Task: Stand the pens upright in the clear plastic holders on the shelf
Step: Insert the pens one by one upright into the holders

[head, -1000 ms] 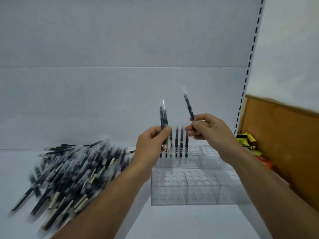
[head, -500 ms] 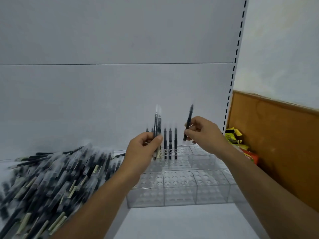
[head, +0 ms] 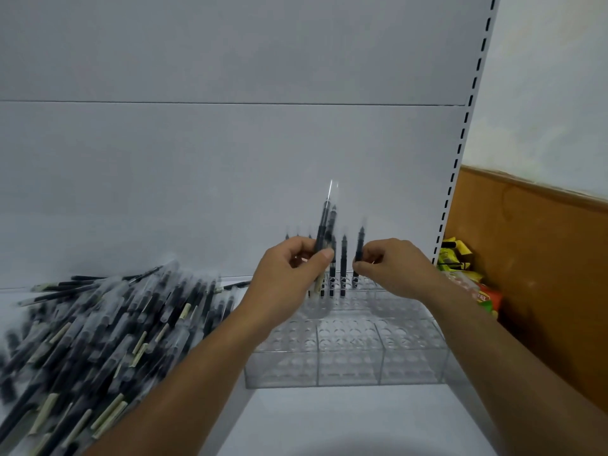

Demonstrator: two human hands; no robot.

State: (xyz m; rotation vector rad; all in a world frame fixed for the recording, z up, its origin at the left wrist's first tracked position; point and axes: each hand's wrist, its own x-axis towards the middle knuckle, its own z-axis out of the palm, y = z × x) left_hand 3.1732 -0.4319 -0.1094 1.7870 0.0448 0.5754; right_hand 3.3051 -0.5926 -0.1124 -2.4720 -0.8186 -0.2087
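My left hand (head: 289, 274) grips a small bundle of black pens (head: 324, 225), held upright over the back row of the clear plastic holders (head: 348, 353). My right hand (head: 391, 268) pinches a single black pen (head: 358, 255), which stands upright with its lower end at a hole in the back holder. Several pens (head: 343, 261) stand in that back row between my hands. A big loose pile of black pens (head: 98, 330) lies on the white shelf (head: 345, 422) to the left.
The white back panel (head: 230, 159) rises right behind the holders. A slotted shelf upright (head: 460, 159) runs along the right. Beyond it, yellow and red packets (head: 467, 274) lie against a brown wooden board (head: 533, 274).
My right hand has lowered its single pen from a raised, tilted position down to the back holder, now upright. My left hand stays at the back row with its bundle.
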